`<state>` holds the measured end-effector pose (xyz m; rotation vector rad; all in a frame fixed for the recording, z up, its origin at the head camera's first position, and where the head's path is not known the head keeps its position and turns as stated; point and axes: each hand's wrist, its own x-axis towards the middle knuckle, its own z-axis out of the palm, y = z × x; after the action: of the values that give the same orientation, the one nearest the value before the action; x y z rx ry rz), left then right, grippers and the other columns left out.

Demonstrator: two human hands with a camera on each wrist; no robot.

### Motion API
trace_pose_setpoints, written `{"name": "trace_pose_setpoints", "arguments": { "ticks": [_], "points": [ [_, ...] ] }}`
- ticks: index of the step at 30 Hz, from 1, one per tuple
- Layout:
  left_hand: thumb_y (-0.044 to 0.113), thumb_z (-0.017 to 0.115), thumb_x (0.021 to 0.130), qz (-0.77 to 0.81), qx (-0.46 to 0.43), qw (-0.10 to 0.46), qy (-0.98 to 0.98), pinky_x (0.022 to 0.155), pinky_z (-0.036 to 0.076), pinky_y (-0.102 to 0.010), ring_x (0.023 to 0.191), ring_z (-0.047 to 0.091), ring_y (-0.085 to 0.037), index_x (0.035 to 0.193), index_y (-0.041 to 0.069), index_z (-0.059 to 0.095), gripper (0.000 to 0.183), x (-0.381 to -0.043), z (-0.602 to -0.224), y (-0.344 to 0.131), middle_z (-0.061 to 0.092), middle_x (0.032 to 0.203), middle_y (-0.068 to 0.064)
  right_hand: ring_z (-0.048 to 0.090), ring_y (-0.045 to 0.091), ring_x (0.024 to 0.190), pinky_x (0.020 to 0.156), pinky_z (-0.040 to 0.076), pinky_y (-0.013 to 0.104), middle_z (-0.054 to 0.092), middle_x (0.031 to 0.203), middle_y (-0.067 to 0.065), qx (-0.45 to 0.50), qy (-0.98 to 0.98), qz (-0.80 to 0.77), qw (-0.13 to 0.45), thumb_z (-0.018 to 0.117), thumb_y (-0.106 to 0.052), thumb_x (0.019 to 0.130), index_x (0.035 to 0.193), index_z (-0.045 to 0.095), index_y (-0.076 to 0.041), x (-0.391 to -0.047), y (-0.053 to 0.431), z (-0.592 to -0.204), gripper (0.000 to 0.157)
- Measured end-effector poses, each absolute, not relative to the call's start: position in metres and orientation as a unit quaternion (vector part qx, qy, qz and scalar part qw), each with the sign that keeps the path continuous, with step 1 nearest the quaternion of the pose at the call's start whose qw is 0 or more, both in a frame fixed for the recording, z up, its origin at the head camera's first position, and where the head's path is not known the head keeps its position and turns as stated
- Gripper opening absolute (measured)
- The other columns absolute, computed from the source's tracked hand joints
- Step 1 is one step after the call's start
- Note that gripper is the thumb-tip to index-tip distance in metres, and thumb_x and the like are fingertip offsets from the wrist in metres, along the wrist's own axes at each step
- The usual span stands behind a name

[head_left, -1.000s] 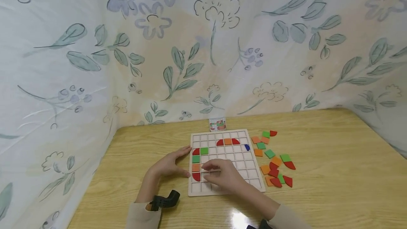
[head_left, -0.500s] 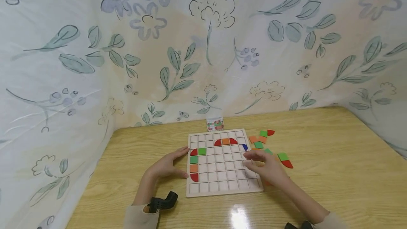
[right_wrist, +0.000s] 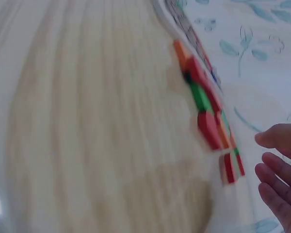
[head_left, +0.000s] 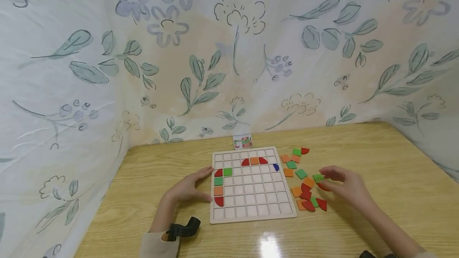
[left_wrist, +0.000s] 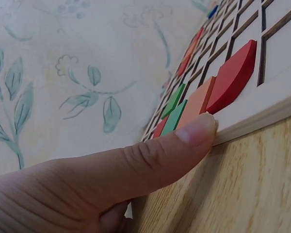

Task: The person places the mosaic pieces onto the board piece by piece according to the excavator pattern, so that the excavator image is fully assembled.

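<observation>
A pale wooden grid board (head_left: 251, 199) lies on the table, with a few coloured tiles in its cells. Along its left edge rests my left hand (head_left: 186, 186), fingers and thumb spread. In the left wrist view the thumb (left_wrist: 196, 131) presses the board's side beside a red curved tile (left_wrist: 233, 75). My right hand (head_left: 347, 184) hovers over the loose tiles at the right, thumb and fingers apart with nothing between them. Nearest to it are a light green square tile (head_left: 317, 178) and a red curved tile (head_left: 323, 186), partly hidden by the fingers.
Several orange, green and red tiles lie scattered right of the board, such as an orange square (head_left: 288, 172). Behind the board stands a small pattern card (head_left: 242, 141). A floral cloth (head_left: 201, 51) hangs at the table's (head_left: 387, 162) back edge.
My right hand has moved from over the board's left columns, across to the right, to the loose tiles. The left hand has stayed at the board's edge.
</observation>
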<state>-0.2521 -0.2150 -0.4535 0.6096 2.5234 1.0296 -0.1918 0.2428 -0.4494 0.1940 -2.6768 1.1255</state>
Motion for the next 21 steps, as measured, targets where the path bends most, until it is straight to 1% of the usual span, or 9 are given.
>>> {"name": "trace_pose_setpoints", "arguments": {
  "ticks": [1, 3, 4, 7, 8, 15, 18, 21],
  "points": [
    [0.036, 0.081, 0.067, 0.362, 0.215, 0.173, 0.890, 0.110, 0.018, -0.053, 0.140, 0.017, -0.031, 0.144, 0.018, 0.034, 0.092, -0.252, -0.453, -0.215, 0.025, 0.152, -0.004, 0.062, 0.006, 0.083, 0.069, 0.050, 0.014, 0.069, 0.096, 0.009, 0.065, -0.914, 0.384, 0.112, 0.077, -0.020, 0.075, 0.103, 0.067, -0.005, -0.192, 0.245, -0.451, 0.032],
    [0.036, 0.081, 0.067, 0.362, 0.215, 0.175, 0.890, 0.110, 0.018, -0.053, 0.140, 0.017, -0.031, 0.144, 0.018, 0.034, 0.093, -0.251, -0.454, -0.216, 0.025, 0.152, -0.004, 0.064, 0.014, 0.084, 0.068, 0.052, 0.018, 0.069, 0.096, 0.011, 0.063, -0.917, 0.380, 0.102, 0.078, -0.019, 0.074, 0.102, 0.067, -0.004, -0.192, 0.249, -0.454, 0.034],
    [0.036, 0.081, 0.067, 0.362, 0.214, 0.176, 0.890, 0.110, 0.018, -0.053, 0.140, 0.017, -0.030, 0.144, 0.019, 0.034, 0.093, -0.251, -0.454, -0.216, 0.025, 0.152, -0.004, 0.065, 0.015, 0.084, 0.068, 0.053, 0.020, 0.068, 0.096, 0.011, 0.061, -0.921, 0.373, 0.099, 0.078, -0.019, 0.073, 0.102, 0.067, -0.004, -0.192, 0.250, -0.456, 0.035],
    [0.036, 0.081, 0.067, 0.363, 0.213, 0.178, 0.889, 0.110, 0.018, -0.053, 0.140, 0.016, -0.030, 0.144, 0.018, 0.033, 0.093, -0.250, -0.455, -0.216, 0.025, 0.152, -0.004, 0.065, 0.026, 0.088, 0.070, 0.055, 0.028, 0.068, 0.099, 0.012, 0.060, -0.928, 0.358, 0.079, 0.078, -0.018, 0.073, 0.105, 0.066, -0.004, -0.192, 0.253, -0.462, 0.038],
    [0.035, 0.081, 0.067, 0.364, 0.213, 0.179, 0.889, 0.110, 0.018, -0.053, 0.140, 0.016, -0.030, 0.144, 0.018, 0.033, 0.093, -0.250, -0.455, -0.216, 0.025, 0.152, -0.004, 0.065, 0.027, 0.088, 0.070, 0.055, 0.029, 0.067, 0.100, 0.012, 0.061, -0.931, 0.353, 0.075, 0.078, -0.017, 0.073, 0.107, 0.065, -0.004, -0.192, 0.254, -0.463, 0.039],
    [0.035, 0.081, 0.067, 0.369, 0.213, 0.178, 0.887, 0.110, 0.018, -0.054, 0.140, 0.017, -0.031, 0.144, 0.018, 0.034, 0.093, -0.250, -0.456, -0.215, 0.025, 0.151, -0.004, 0.062, 0.009, 0.080, 0.069, 0.055, 0.026, 0.068, 0.097, 0.009, 0.096, -0.930, 0.344, 0.083, 0.077, -0.008, 0.072, 0.105, 0.066, -0.002, -0.196, 0.257, -0.467, 0.036],
    [0.035, 0.081, 0.067, 0.368, 0.213, 0.177, 0.888, 0.110, 0.018, -0.053, 0.140, 0.017, -0.030, 0.144, 0.019, 0.033, 0.093, -0.251, -0.456, -0.215, 0.025, 0.151, -0.004, 0.061, 0.002, 0.084, 0.070, 0.054, 0.025, 0.068, 0.100, 0.011, 0.128, -0.927, 0.344, 0.075, 0.075, -0.004, 0.073, 0.106, 0.065, -0.001, -0.200, 0.261, -0.465, 0.035],
    [0.036, 0.081, 0.067, 0.366, 0.214, 0.173, 0.889, 0.110, 0.018, -0.053, 0.139, 0.017, -0.030, 0.144, 0.018, 0.034, 0.092, -0.251, -0.454, -0.215, 0.026, 0.151, -0.004, 0.060, 0.000, 0.091, 0.074, 0.053, 0.023, 0.068, 0.103, 0.011, 0.160, -0.928, 0.330, 0.072, 0.075, -0.003, 0.073, 0.107, 0.065, -0.003, -0.205, 0.266, -0.463, 0.035]
  ]
}}
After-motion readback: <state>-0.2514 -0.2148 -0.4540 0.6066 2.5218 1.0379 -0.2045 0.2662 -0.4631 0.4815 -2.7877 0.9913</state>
